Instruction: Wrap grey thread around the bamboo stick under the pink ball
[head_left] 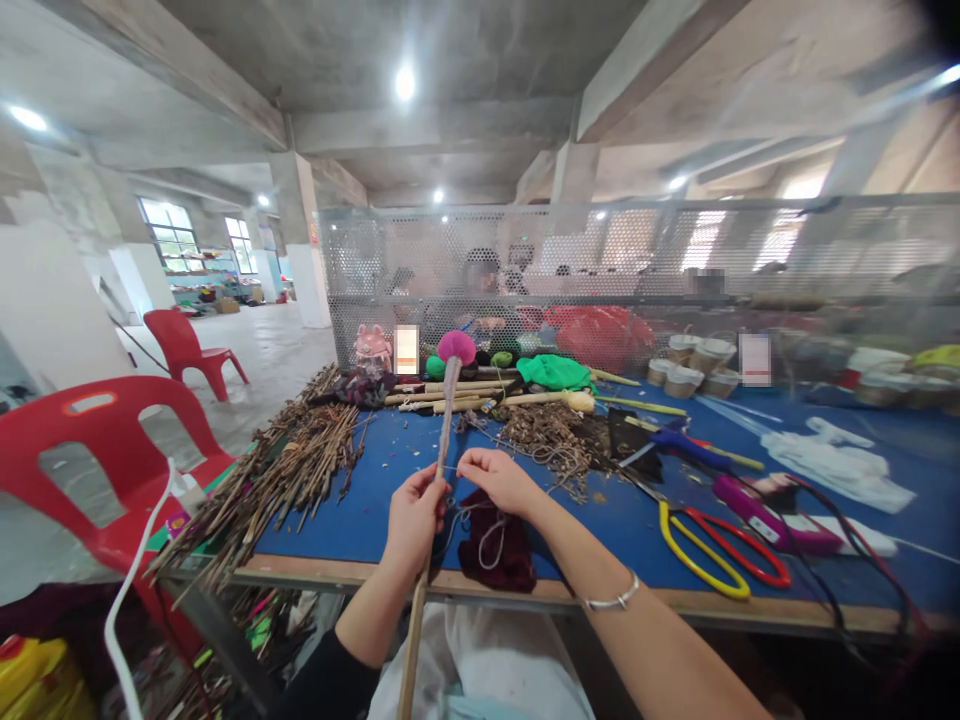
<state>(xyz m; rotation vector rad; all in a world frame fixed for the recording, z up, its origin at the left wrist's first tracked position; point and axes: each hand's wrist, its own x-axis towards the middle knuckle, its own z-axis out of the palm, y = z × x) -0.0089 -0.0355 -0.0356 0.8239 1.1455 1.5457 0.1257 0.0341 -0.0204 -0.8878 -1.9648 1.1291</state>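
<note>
My left hand (415,512) is wrapped round a long stick (446,420), which leans away from me over the table edge. A pink-purple round head (457,347) tops the stick's far end, and its upper part looks wrapped in something greyish. Beside it, my right hand (493,478) pinches a thin string that runs to the stick. Just below my right hand lies a dark maroon cloth (496,550) with loops of grey string (491,535) on it.
Bundles of dry twigs (300,460) cover the table's left side. Scissors with yellow and red handles (724,550), a purple tool (776,515) and a white plastic bag (840,460) lie to the right. Green cloth (555,373) rests near the perforated metal screen (600,250). Red chairs (97,440) stand left.
</note>
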